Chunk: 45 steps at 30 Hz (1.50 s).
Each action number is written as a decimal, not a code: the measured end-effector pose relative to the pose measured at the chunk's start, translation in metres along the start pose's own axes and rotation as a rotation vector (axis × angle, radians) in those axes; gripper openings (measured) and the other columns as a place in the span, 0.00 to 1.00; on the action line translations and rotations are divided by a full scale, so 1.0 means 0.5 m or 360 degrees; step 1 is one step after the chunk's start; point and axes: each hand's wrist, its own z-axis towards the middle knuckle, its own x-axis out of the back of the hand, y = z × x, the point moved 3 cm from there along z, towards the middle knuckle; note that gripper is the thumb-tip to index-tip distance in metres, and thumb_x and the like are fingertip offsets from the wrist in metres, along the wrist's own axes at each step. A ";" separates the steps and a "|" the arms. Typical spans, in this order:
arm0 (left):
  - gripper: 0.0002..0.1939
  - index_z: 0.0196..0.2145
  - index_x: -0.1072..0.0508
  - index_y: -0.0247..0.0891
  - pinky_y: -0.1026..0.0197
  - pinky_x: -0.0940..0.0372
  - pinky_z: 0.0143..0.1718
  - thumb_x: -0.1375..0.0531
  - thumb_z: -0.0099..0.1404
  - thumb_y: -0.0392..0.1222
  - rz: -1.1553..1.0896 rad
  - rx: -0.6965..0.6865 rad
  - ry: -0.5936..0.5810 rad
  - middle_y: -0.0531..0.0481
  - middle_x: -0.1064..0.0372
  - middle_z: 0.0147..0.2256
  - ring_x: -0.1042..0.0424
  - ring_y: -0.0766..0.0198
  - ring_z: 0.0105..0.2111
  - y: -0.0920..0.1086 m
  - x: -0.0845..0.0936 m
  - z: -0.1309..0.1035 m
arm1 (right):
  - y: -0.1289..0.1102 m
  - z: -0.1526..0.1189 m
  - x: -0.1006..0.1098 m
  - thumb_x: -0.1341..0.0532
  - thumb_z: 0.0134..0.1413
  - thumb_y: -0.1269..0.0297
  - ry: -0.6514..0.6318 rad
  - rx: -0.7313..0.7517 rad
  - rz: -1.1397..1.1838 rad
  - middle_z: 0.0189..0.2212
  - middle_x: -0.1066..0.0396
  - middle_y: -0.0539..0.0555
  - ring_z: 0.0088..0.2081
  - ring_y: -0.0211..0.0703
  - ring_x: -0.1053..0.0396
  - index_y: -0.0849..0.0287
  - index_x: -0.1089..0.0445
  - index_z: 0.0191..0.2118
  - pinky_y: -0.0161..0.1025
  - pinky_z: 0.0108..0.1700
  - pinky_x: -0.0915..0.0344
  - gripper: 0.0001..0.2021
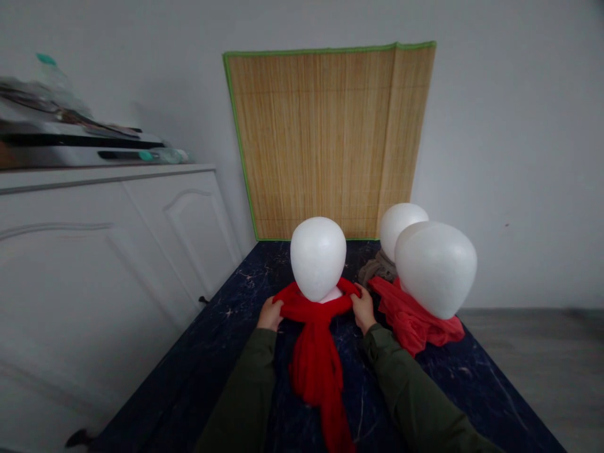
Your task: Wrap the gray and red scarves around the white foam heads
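Observation:
A white mannequin head (318, 255) stands upright in the middle of the dark marbled table. Around its neck lies a bright red scarf (317, 352), tied or looped in front, its tails hanging down toward me over the tabletop. On the left side of the loop, my left hand (270, 313) is closed with thumb and fingers on the scarf's edge. My right hand (363, 308) grips the opposite side of the same loop, pulling it out from the neck. The fingertips are partly hidden by the cloth.
To the right, a second mannequin head (436, 267) wears a lighter red scarf (415, 321). Behind it is a third head (400, 226) with a grey-brown scarf (377, 269). A bamboo mat (325, 138) hangs on the wall. White cabinets (155, 245) flank the table (226, 302) on the left.

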 end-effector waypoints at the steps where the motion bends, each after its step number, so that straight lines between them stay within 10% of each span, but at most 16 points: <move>1: 0.11 0.29 0.29 0.31 0.58 0.32 0.32 0.48 0.48 0.27 -0.0042 0.0026 0.0009 0.47 0.28 0.24 0.27 0.58 0.30 -0.001 0.007 0.007 | 0.003 0.002 0.003 0.51 0.41 0.68 0.0020 -0.0009 0.0002 0.41 0.31 0.60 0.36 0.43 0.30 0.66 0.39 0.50 0.39 0.37 0.32 0.25; 16: 0.17 0.44 0.35 0.32 0.56 0.36 0.45 0.50 0.54 0.31 0.0239 -0.0283 0.0463 0.41 0.33 0.43 0.32 0.59 0.44 -0.026 0.058 0.047 | -0.047 -0.003 0.037 0.51 0.39 0.75 0.0098 0.0304 -0.0417 0.37 0.32 0.60 0.40 0.47 0.35 0.65 0.32 0.38 0.47 0.48 0.40 0.18; 23: 0.13 0.34 0.31 0.37 0.49 0.45 0.52 0.42 0.47 0.33 0.0628 -0.0762 0.0112 0.45 0.34 0.38 0.36 0.53 0.45 0.046 0.009 -0.041 | -0.126 -0.051 0.028 0.44 0.41 0.70 -0.0010 0.0658 -0.0667 0.41 0.37 0.61 0.46 0.52 0.42 0.63 0.33 0.37 0.51 0.51 0.46 0.12; 29: 0.22 0.42 0.32 0.39 0.52 0.43 0.51 0.38 0.46 0.37 0.0972 -0.1246 -0.0512 0.45 0.34 0.43 0.37 0.54 0.46 0.071 -0.060 -0.129 | -0.180 -0.141 -0.031 0.41 0.43 0.67 -0.0864 0.1267 -0.0958 0.42 0.38 0.58 0.44 0.47 0.41 0.62 0.37 0.47 0.43 0.48 0.41 0.21; 33: 0.22 0.43 0.32 0.37 0.53 0.42 0.49 0.38 0.48 0.35 0.1136 -0.1233 -0.0672 0.44 0.33 0.43 0.35 0.54 0.45 0.060 -0.061 -0.125 | -0.169 -0.145 -0.047 0.41 0.43 0.70 -0.1015 0.1225 -0.1121 0.43 0.38 0.60 0.45 0.50 0.42 0.61 0.38 0.50 0.44 0.47 0.41 0.24; 39: 0.08 0.33 0.29 0.40 0.62 0.37 0.40 0.44 0.54 0.34 0.1082 -0.1088 -0.0587 0.51 0.29 0.34 0.30 0.62 0.36 0.067 -0.003 -0.096 | -0.146 -0.100 -0.012 0.43 0.42 0.75 -0.0689 0.0800 -0.0587 0.34 0.35 0.56 0.40 0.45 0.38 0.60 0.31 0.34 0.42 0.46 0.41 0.11; 45: 0.15 0.37 0.31 0.36 0.55 0.37 0.41 0.50 0.52 0.30 0.1064 -0.0703 0.0195 0.45 0.30 0.36 0.30 0.56 0.38 0.029 0.112 -0.013 | -0.064 -0.033 0.057 0.48 0.40 0.69 0.0115 0.0181 0.0071 0.31 0.36 0.54 0.38 0.45 0.38 0.59 0.37 0.31 0.46 0.47 0.43 0.09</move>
